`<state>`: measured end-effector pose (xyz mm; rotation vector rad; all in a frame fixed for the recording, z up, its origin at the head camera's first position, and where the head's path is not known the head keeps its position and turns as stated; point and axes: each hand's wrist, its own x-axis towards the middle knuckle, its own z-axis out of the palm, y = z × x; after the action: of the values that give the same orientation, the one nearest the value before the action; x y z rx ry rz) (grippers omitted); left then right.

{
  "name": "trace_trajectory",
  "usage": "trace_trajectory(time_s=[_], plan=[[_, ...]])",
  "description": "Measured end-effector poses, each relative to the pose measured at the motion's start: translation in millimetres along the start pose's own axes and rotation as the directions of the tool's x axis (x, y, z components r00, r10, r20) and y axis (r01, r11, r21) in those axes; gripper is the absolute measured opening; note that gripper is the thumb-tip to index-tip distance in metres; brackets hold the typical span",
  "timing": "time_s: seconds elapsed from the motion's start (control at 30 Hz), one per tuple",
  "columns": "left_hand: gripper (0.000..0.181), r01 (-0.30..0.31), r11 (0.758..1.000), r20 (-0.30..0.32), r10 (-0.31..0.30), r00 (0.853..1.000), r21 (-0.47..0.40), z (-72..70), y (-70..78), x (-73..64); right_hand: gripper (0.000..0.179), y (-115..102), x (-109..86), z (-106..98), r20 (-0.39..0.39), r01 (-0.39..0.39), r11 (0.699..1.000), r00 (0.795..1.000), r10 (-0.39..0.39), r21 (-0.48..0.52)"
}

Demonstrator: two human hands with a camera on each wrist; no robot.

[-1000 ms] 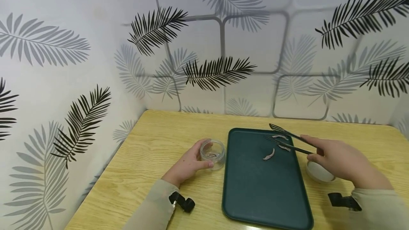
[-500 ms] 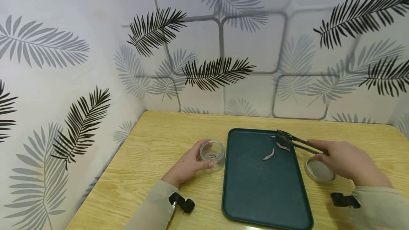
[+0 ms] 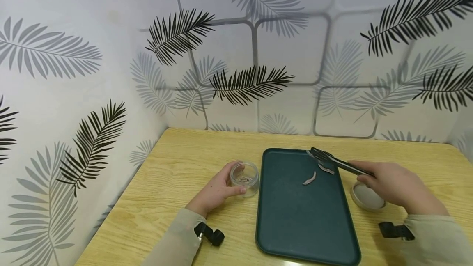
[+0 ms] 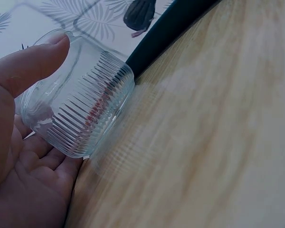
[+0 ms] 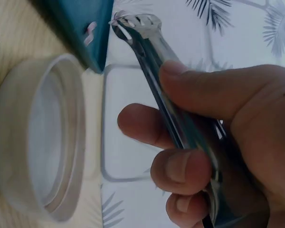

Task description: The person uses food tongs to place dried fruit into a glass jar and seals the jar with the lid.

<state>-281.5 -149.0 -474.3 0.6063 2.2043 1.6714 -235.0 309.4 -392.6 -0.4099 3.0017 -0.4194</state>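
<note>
Left hand [image 3: 218,188] stretched forward, grip half-curled round glass jar [image 3: 246,182] on counter [image 3: 196,147] beside tray [image 3: 306,216]. Right hand [image 3: 395,184] extended, grip tightly wrapped on tongs [image 3: 345,165], tips over tray's far end.

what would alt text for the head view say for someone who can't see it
A right hand holds tongs over the far right corner of a green tray with pale strips on it. The left hand grips a glass jar left of the tray; a lid lies to the tray's right on the table.
</note>
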Motion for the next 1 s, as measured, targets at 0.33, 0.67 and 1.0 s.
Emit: trace_trajectory(time_s=[0.33,0.67,1.0], plan=[[0.081,0.009,1.0,0.002,-0.009,1.0,-0.015,0.6,0.1,-0.1,0.053,-32,-2.2,-6,-0.037,0.064,0.998,0.997,-0.063,0.028],[0.081,0.017,1.0,-0.002,-0.017,1.0,0.002,-0.9,0.5,0.8,0.052,-74,2.6,9,-0.156,0.206,0.977,0.965,-0.212,-0.051],[0.081,0.015,1.0,0.006,-0.015,1.0,-0.014,0.3,1.2,-0.8,0.053,-109,1.0,20,-0.242,0.323,0.946,0.915,-0.322,-0.038]])
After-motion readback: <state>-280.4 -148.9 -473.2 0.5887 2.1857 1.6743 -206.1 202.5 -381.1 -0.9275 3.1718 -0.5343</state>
